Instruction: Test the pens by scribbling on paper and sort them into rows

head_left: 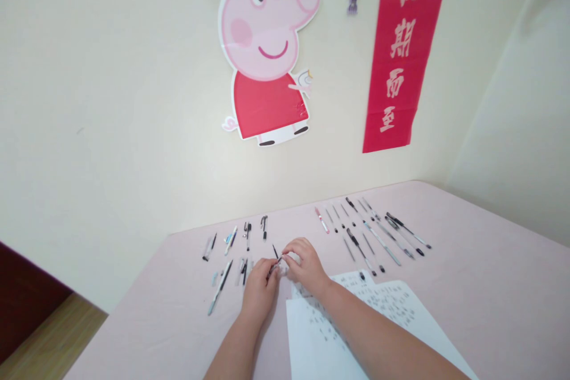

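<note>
My left hand (260,286) and my right hand (307,264) meet over the middle of the table. Both are closed in a pinch, fingertip to fingertip, on a thin dark pen part (279,259); my fingers cover most of it. Just beyond the fingertips lies a short black pen piece (275,251). Nearest my left hand are clear and black pen parts (243,271). A pale blue and black pen (220,288) lies farther left. Under my right wrist and forearm are sheets of paper (307,341) with handwriting.
Several pens and refills lie in rows at the right, among them a red and white pen (322,221) and a light blue pen (382,242). More taken-apart pens (247,236) lie at the back left. The pink tablecloth (146,320) reaches the wall, which bears a pig cut-out (271,101).
</note>
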Demonstrator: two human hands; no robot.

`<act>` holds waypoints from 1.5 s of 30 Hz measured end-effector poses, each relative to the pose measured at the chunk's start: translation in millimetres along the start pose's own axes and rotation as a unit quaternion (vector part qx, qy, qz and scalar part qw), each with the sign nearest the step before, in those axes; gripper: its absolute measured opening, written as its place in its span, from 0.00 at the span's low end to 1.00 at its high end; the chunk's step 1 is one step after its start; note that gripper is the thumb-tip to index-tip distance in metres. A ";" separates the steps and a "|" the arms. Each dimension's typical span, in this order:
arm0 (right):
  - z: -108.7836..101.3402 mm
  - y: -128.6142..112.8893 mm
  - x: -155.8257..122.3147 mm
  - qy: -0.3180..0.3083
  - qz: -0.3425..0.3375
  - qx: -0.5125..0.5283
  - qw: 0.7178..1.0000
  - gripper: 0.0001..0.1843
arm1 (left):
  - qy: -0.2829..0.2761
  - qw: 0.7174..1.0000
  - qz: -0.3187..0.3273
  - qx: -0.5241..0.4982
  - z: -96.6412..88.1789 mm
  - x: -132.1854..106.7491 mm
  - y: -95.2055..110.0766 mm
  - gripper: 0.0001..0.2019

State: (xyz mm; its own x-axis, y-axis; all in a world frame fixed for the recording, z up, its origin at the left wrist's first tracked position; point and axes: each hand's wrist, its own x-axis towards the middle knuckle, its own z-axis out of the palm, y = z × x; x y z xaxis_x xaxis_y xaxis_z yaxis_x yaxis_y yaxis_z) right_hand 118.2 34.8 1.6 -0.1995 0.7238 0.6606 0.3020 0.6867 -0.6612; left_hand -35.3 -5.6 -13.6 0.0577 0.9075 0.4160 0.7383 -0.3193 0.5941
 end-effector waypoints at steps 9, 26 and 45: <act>0.1 5.2 -2.2 -0.014 0.012 -0.046 0.999 0.09 | 0.009 1.000 -0.003 -0.016 0.2 -0.1 -1.2 0.11; 4.5 -4.0 -12.1 -0.241 -0.063 -0.244 0.937 0.15 | 0.052 0.998 -0.019 -0.023 1.7 1.6 -4.7 0.11; 1.1 -7.1 -0.8 -0.220 -0.004 -0.384 0.897 0.05 | 0.037 0.999 -0.017 -0.014 1.4 1.3 -2.4 0.11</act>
State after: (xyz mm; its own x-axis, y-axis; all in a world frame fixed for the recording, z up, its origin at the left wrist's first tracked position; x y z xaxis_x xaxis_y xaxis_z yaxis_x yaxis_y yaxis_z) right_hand 115.1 29.4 5.4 -0.5017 0.7915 0.3489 0.8184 0.5650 -0.1049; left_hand -36.1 -3.2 -15.5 -0.0172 0.8957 0.4443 0.7205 -0.2970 0.6266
